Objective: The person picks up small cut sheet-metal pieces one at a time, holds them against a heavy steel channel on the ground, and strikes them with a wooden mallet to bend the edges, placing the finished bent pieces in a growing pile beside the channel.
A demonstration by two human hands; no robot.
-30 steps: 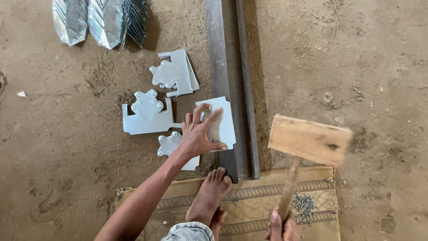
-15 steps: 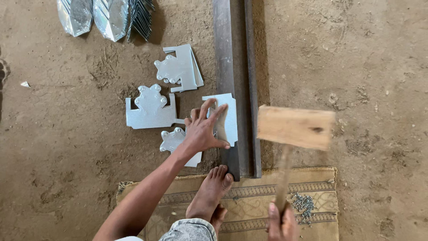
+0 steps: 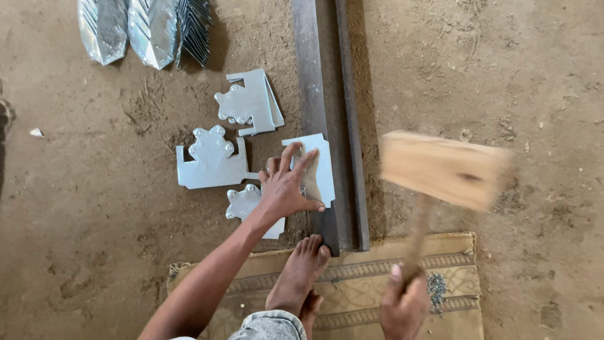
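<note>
The dirt floor [image 3: 94, 252] carries everything here, and a long dark steel angle bar [image 3: 327, 126] runs down it from the top edge to just above a patterned woven mat [image 3: 453, 302] laid along the bottom edge. On the mat's left part rests a bare foot [image 3: 299, 277], its toes touching the near end of the bar. To the right of the bar a wooden mallet [image 3: 443, 169] hangs in the air, its block head blurred, its handle reaching down to the right hand [image 3: 402, 305], whose fingers are wrapped tightly around the handle end over the mat. At the floor's top left corner lies a fanned stack of shiny leaf-shaped metal pieces [image 3: 141, 28]. Left of the bar sit flat cut sheet-metal plates with scalloped edges: a small pile [image 3: 248, 104] nearest the bar, a single plate [image 3: 211, 165] below and left of it, and another [image 3: 242, 204] partly under the wrist. The left hand [image 3: 286, 189] presses down with fingers spread flat on one more plate [image 3: 322, 167], which lies against the bar's left edge, partly resting on it.
</note>
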